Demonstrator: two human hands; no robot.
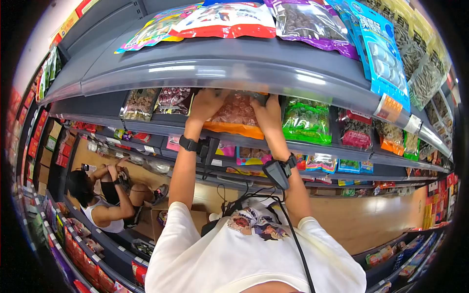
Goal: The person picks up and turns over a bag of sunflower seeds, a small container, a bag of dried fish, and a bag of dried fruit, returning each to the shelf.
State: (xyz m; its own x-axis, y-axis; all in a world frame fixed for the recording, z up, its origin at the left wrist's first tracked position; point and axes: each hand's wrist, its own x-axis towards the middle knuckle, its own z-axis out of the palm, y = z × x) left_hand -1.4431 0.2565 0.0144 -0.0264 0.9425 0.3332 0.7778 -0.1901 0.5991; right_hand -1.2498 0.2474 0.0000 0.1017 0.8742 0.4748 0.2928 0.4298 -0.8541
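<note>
Both my hands are on a snack bag [234, 117] with an orange lower edge and a clear front showing reddish-brown pieces. It lies on the second shelf [161, 124], under the overhanging top shelf. My left hand [207, 104] grips the bag's left side, its fingers bent over the upper edge. On the other side my right hand [266, 116] holds the right edge, partly shaded by the shelf above. Left of the bag is a dark red pack [173, 101]; to the right sits a green pack [307, 120].
Above, the top shelf's clear front lip [244, 73] runs across, with a white and red bag [227, 22] and a blue pack [383, 53] on it. A person [105, 195] sits low in the aisle at left, near a cardboard box [159, 222]. A black cable [298, 234] hangs over my shirt.
</note>
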